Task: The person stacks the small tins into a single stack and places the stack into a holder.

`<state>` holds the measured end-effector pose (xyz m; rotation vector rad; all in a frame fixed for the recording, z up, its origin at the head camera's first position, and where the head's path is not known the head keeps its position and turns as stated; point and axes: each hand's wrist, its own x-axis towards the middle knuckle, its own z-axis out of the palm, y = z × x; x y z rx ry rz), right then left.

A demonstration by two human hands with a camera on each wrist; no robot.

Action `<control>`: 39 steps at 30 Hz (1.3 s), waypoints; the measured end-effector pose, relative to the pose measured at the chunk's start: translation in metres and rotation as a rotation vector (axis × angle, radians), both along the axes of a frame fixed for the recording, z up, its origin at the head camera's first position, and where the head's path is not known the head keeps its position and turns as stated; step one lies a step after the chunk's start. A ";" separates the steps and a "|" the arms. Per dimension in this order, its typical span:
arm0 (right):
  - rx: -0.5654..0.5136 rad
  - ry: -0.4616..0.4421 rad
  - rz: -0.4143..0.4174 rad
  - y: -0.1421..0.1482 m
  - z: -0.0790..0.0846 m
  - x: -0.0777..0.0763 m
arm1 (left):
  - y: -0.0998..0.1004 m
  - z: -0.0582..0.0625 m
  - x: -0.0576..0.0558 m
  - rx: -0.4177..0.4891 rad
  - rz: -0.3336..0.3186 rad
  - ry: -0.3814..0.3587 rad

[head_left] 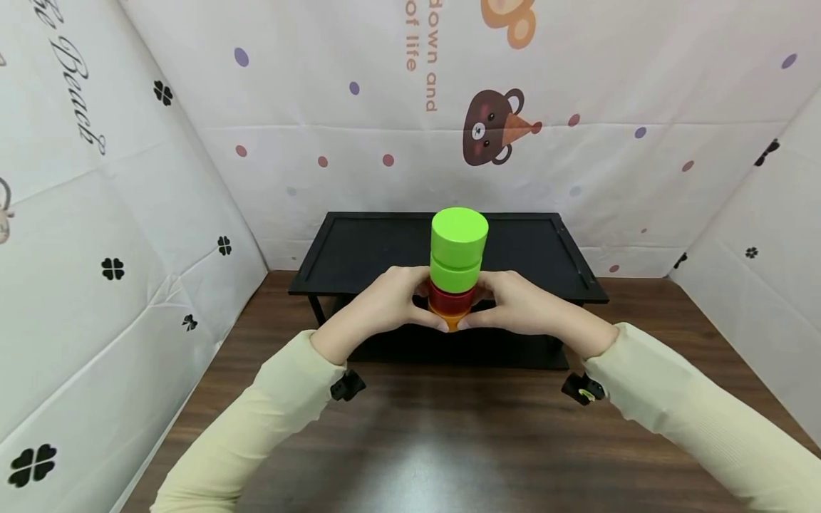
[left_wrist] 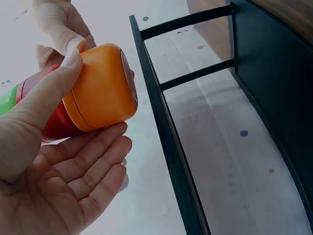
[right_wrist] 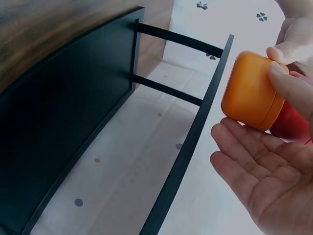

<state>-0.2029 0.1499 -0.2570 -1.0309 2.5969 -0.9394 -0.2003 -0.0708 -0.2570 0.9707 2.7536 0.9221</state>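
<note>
Both hands hold a stack of rounded cylindrical pieces in front of me, bright green (head_left: 458, 246) at the top, red (head_left: 452, 301) below it and orange (head_left: 449, 322) at the bottom. My left hand (head_left: 399, 298) pinches the stack's left side, with its thumb across the red and orange part. From the opposite side my right hand (head_left: 516, 305) grips it the same way, and the two thumb tips nearly meet. In the left wrist view the orange piece (left_wrist: 100, 88) shows a seam near the red one, and the lower fingers extend loosely beneath it.
Behind and below the hands stands a low black two-tier rack (head_left: 378, 246), its lower shelf (head_left: 449, 349) close to the brown wooden surface (head_left: 385, 442). White printed sheets (head_left: 288, 142) enclose the back and sides. Small black devices (head_left: 348, 385) sit at both wrists.
</note>
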 end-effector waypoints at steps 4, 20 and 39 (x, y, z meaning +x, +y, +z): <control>-0.002 -0.007 0.002 0.000 -0.001 -0.005 | 0.000 -0.001 -0.005 0.006 0.005 -0.018; 0.031 -0.006 -0.023 -0.001 0.000 -0.032 | 0.000 -0.006 -0.038 0.027 0.003 -0.042; 0.039 -0.002 -0.057 -0.010 0.001 -0.059 | -0.006 -0.007 -0.064 0.075 0.046 -0.068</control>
